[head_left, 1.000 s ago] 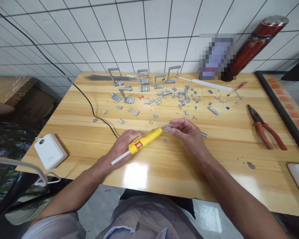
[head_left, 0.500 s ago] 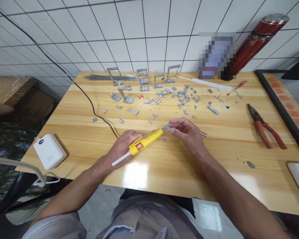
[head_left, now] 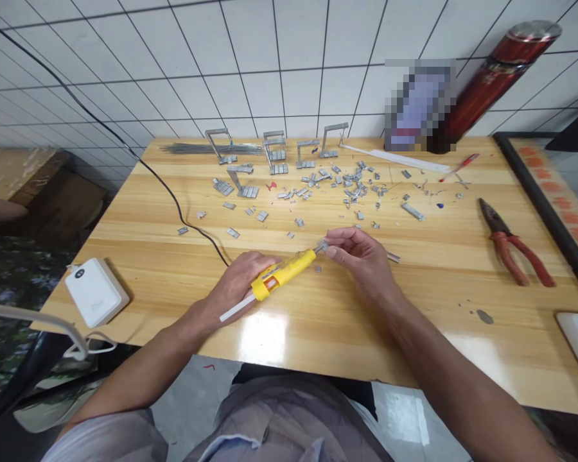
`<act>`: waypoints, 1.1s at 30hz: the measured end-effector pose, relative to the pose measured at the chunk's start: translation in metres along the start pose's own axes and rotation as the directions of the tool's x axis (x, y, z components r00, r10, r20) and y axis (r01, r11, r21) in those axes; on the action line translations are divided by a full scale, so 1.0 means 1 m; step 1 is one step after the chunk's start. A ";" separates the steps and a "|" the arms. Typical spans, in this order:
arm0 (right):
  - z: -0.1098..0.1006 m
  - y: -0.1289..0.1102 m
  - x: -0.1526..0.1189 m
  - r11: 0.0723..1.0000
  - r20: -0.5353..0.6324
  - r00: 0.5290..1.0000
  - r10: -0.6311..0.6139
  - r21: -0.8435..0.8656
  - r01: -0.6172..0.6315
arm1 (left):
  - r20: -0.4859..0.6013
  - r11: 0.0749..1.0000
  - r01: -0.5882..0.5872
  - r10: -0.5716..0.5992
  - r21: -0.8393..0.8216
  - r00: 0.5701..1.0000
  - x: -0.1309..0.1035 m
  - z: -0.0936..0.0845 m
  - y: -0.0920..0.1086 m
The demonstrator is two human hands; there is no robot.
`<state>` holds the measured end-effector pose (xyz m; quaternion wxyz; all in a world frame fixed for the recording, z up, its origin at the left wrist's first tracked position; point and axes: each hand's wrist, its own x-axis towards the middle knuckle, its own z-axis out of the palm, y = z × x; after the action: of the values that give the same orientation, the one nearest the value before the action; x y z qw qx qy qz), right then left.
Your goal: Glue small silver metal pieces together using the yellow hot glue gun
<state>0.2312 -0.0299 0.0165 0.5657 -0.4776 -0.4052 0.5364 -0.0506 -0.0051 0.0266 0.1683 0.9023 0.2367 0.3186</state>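
My left hand is wrapped round a yellow hot glue gun, its nozzle aimed up and to the right. A white glue stick pokes out of its rear end. Between the thumb and fingers of my right hand is a small grey metal piece, held right at the nozzle tip; whether the two touch I cannot tell. Just below the nozzle a tiny grey piece lies on the wooden table. A thin grey strip lies partly behind my right hand.
Small grey frames stand toward the wall, with scattered metal bits near them. Pliers and a red pen lie to the right. A white power bank, a black cable and a red flask are also around.
The glue gun has shifted very slightly to the right in my left hand. My right hand stays nearly still with the grey metal piece at the nozzle.
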 end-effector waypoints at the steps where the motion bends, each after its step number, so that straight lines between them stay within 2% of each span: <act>1: 0.000 0.000 0.000 1.000 0.000 1.000 0.003 -0.005 -0.003 | -0.001 1.000 0.004 -0.004 0.006 1.000 0.000 0.000 0.000; 33: 0.002 -0.003 -0.002 0.999 0.002 1.000 0.030 0.024 -0.030 | 0.022 1.000 0.026 -0.026 -0.008 0.999 -0.003 -0.001 -0.004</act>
<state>0.2292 -0.0311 0.0199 0.5631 -0.4762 -0.3920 0.5500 -0.0548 -0.0038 0.0240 0.1788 0.9020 0.2451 0.3073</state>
